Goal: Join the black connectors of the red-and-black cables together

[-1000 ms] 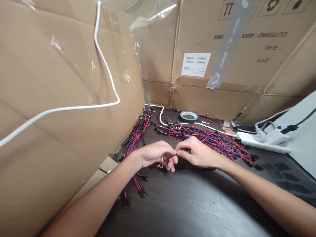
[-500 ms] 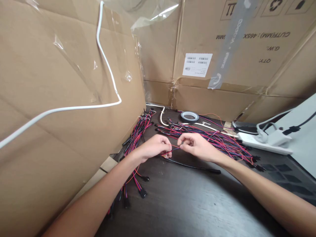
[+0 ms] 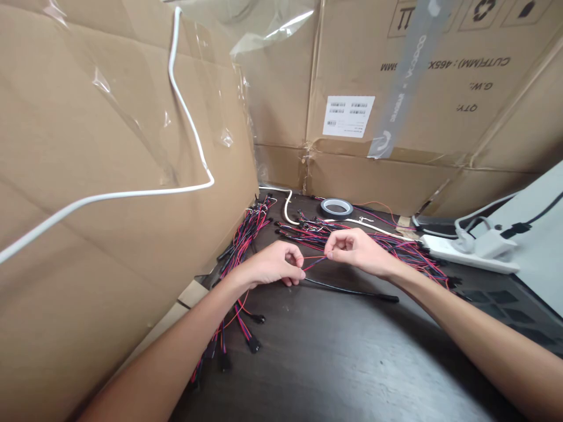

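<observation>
The left hand (image 3: 272, 264) and right hand (image 3: 357, 252) are both drawn into narrow pinches, with thin red and dark wires (image 3: 315, 262) stretched in a short span between their fingertips. The strands are fine, so a light or uneven grip could let one slip, and a sharp pull could kink or strain it. Just below, a black sheathed lead (image 3: 352, 290) lies on the dark tabletop (image 3: 352, 357), running from near the left hand to a black connector (image 3: 389, 298); whether it joins the pinched wires cannot be told. If it does, tension could drag it across the surface. Behind the right hand, a large bundle of red, blue and black leads (image 3: 396, 252) spreads close by, and its loose strands could catch on the fingers and tangle if that hand swings back. A second bundle (image 3: 248, 237) lies along the cardboard panel (image 3: 132, 152), with its trailing connectors (image 3: 254, 346) beneath the left forearm (image 3: 176, 334), where an arm movement could snag or sweep them. Farther back sit a roll of tape (image 3: 336, 207) and a white power strip (image 3: 466, 255), both apart from the hands.
</observation>
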### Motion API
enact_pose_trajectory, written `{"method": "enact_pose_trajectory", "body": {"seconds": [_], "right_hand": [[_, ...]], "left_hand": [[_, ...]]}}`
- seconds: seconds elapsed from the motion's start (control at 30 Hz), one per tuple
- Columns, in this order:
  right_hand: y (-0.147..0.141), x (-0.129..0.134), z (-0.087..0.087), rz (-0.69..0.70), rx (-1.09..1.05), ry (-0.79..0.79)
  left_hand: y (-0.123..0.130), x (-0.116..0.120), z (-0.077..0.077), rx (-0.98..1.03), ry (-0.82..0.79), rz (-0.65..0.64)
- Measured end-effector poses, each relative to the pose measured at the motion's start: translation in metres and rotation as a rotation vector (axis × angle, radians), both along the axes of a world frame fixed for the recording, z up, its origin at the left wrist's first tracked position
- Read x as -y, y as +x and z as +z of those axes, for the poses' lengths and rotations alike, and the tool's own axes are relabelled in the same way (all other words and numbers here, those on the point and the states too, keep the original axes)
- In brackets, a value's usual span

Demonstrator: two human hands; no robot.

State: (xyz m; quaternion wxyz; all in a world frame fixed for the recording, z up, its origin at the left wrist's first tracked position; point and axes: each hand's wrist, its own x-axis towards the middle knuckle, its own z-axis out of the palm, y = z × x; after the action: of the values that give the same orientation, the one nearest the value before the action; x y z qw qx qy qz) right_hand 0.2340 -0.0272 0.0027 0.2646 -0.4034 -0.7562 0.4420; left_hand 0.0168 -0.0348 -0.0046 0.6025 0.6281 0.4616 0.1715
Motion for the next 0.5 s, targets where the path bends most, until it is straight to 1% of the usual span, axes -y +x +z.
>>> {"method": "enact_pose_trajectory", "body": {"seconds": [0.2,0.33,0.4,0.5], "right_hand": [[-0.0011,-0.0009,-0.001,0.006,0.04,0.013],[-0.0015,-0.001,-0.0033,0.019,0.091,0.019],[-0.0012,-0.0008,-0.0043,0.016,0.099,0.021],[-0.0011,-0.0003,-0.0042,0.012,0.106,0.031]], "left_hand": [[0.0007,0.0017,-0.0032,0.001,-0.054,0.043],[0.0006,0.0025,-0.0043,-0.032,-0.072,0.039],[0.0001,0.0018,-0.0048,-0.045,-0.049,0.033],[-0.0014,-0.0017,-0.0046,-0.053,0.062,0.022]]}}
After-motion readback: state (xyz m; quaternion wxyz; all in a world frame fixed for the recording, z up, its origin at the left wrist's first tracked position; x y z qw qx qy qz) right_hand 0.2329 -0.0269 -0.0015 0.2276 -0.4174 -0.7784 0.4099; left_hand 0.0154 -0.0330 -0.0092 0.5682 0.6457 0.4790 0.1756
